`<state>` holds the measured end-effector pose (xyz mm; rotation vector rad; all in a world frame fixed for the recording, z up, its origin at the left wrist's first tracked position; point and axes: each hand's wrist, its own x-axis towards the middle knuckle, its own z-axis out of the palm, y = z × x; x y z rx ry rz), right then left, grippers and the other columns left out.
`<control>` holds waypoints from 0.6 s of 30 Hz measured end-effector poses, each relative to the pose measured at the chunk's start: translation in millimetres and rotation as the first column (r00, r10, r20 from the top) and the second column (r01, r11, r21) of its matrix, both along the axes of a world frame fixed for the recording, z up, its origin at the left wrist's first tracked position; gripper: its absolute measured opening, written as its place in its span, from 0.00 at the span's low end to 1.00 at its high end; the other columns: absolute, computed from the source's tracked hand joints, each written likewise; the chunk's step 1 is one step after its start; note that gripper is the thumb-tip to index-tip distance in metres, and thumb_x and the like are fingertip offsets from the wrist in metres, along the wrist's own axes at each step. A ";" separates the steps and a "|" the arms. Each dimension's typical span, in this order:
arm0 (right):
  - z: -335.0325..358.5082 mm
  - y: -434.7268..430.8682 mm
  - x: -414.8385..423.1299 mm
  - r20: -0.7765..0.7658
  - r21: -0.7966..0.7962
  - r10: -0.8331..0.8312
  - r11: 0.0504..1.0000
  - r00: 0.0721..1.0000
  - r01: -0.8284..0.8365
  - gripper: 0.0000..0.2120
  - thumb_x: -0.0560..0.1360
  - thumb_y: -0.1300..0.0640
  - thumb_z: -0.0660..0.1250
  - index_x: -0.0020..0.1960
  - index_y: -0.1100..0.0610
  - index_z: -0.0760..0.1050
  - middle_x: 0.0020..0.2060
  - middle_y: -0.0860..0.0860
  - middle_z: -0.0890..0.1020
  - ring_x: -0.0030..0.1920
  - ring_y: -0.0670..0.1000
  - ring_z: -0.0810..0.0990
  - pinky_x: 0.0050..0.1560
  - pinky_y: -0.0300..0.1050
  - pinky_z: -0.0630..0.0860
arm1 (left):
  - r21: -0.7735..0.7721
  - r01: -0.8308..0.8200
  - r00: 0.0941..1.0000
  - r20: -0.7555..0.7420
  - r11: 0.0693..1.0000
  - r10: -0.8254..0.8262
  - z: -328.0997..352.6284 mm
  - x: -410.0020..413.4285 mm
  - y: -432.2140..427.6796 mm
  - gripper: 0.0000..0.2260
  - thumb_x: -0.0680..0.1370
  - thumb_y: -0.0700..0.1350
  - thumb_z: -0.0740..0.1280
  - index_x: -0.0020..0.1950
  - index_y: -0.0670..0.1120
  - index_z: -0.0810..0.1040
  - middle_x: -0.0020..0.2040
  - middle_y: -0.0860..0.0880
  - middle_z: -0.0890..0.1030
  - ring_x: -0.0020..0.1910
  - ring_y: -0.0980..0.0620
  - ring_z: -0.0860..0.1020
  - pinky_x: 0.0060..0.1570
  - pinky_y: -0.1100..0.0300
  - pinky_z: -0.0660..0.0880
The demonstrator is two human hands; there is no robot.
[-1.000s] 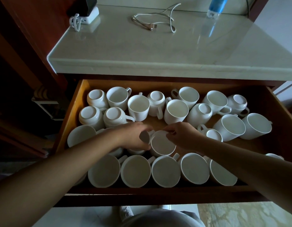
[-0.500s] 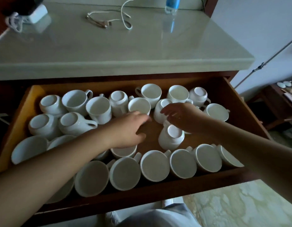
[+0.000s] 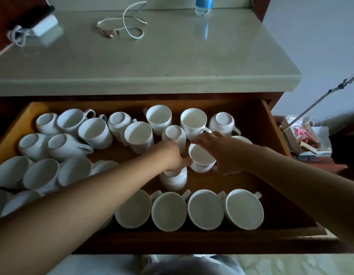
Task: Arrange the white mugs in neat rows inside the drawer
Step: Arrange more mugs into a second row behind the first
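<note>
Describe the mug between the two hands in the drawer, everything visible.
The mug is plain white, glossy, ceramic by its look, and empty. It stands mouth-up in the middle of the drawer; whether it rests on the floor cannot be told. The right hand wraps its right side, fingers over the far rim, thumb low. The left hand lies close at its left. No handle shows.

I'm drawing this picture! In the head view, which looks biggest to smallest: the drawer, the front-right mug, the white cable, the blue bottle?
Biggest: drawer
Next: front-right mug and white cable, about alike; the mug is nearer, so unsure
Smallest: blue bottle, its top cut off
</note>
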<state>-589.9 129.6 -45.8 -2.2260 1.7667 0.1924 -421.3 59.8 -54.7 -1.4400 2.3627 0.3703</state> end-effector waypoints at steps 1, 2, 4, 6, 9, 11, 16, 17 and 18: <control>-2.7 -1.9 -1.1 -0.009 -0.012 0.016 1.000 1.000 -0.016 0.46 0.66 0.54 0.76 0.76 0.48 0.52 0.74 0.51 0.60 0.71 0.57 0.63 0.66 0.52 0.67 | 0.066 -0.011 0.997 0.080 0.998 0.005 -3.2 -4.8 -2.0 0.29 0.73 0.70 0.61 0.49 0.43 0.76 0.39 0.46 0.78 0.42 0.47 0.78 0.44 0.55 0.73; -5.2 -4.0 -1.4 -0.019 -0.032 0.026 0.999 0.999 -0.027 0.46 0.66 0.52 0.76 0.76 0.49 0.52 0.73 0.52 0.61 0.70 0.57 0.64 0.66 0.52 0.66 | 0.139 -0.025 0.989 0.151 0.990 0.004 -4.2 -9.6 -3.1 0.27 0.73 0.70 0.61 0.43 0.44 0.76 0.36 0.46 0.77 0.42 0.47 0.78 0.45 0.56 0.73; -10.0 -7.3 0.6 -0.041 -0.071 0.044 0.996 0.998 -0.047 0.46 0.66 0.48 0.76 0.76 0.49 0.53 0.72 0.54 0.64 0.69 0.58 0.67 0.66 0.53 0.68 | 0.303 -0.095 0.969 0.245 0.948 0.019 -2.7 -17.0 -2.3 0.25 0.74 0.69 0.61 0.40 0.46 0.74 0.36 0.46 0.75 0.44 0.47 0.76 0.47 0.57 0.71; -14.3 -10.0 2.5 -0.072 -0.092 0.059 0.994 0.996 -0.066 0.45 0.66 0.46 0.75 0.76 0.49 0.54 0.70 0.55 0.66 0.68 0.58 0.68 0.65 0.53 0.69 | 0.392 -0.167 0.969 0.235 0.905 0.077 -4.1 -17.9 -2.7 0.23 0.75 0.66 0.63 0.39 0.45 0.72 0.35 0.46 0.74 0.41 0.49 0.75 0.42 0.59 0.70; -15.2 -11.5 3.7 -0.080 -0.111 0.058 0.992 0.995 -0.067 0.44 0.65 0.44 0.75 0.75 0.49 0.57 0.68 0.55 0.67 0.66 0.58 0.70 0.63 0.54 0.71 | 0.397 -0.226 0.974 0.073 0.889 0.215 4.7 -7.0 -0.4 0.17 0.73 0.58 0.71 0.38 0.45 0.75 0.34 0.47 0.76 0.32 0.51 0.73 0.31 0.60 0.68; -13.5 -11.2 3.8 -0.082 -0.139 0.046 0.989 0.996 -0.057 0.43 0.64 0.41 0.74 0.73 0.49 0.59 0.66 0.54 0.69 0.64 0.57 0.71 0.60 0.54 0.73 | 0.405 -0.282 0.934 -0.092 0.870 0.345 13.1 4.8 0.6 0.14 0.71 0.54 0.73 0.42 0.45 0.76 0.35 0.47 0.76 0.31 0.51 0.73 0.30 0.61 0.68; -12.9 -12.0 7.0 -0.084 -0.133 0.031 0.990 0.996 -0.042 0.43 0.60 0.37 0.73 0.69 0.49 0.61 0.62 0.53 0.70 0.61 0.55 0.73 0.57 0.53 0.75 | 0.587 -0.350 0.636 -0.424 0.730 0.645 37.3 50.0 1.0 0.12 0.70 0.50 0.74 0.46 0.48 0.74 0.40 0.50 0.76 0.38 0.52 0.74 0.38 0.58 0.70; -13.2 -12.4 8.3 -0.087 -0.129 0.029 0.991 0.996 -0.040 0.43 0.60 0.37 0.74 0.69 0.49 0.61 0.62 0.53 0.70 0.61 0.55 0.74 0.56 0.53 0.75 | 0.696 -0.315 0.497 -0.458 0.645 0.737 42.4 58.8 2.3 0.08 0.73 0.45 0.73 0.46 0.50 0.74 0.43 0.50 0.77 0.41 0.52 0.75 0.42 0.57 0.73; -12.9 -12.4 10.0 -0.088 -0.131 0.026 0.991 0.996 -0.037 0.42 0.60 0.37 0.74 0.68 0.49 0.62 0.62 0.53 0.71 0.61 0.55 0.74 0.55 0.53 0.76 | 0.802 -0.241 0.355 -0.452 0.547 0.819 47.3 66.6 4.7 0.06 0.74 0.41 0.71 0.47 0.49 0.75 0.46 0.48 0.79 0.44 0.51 0.77 0.46 0.54 0.75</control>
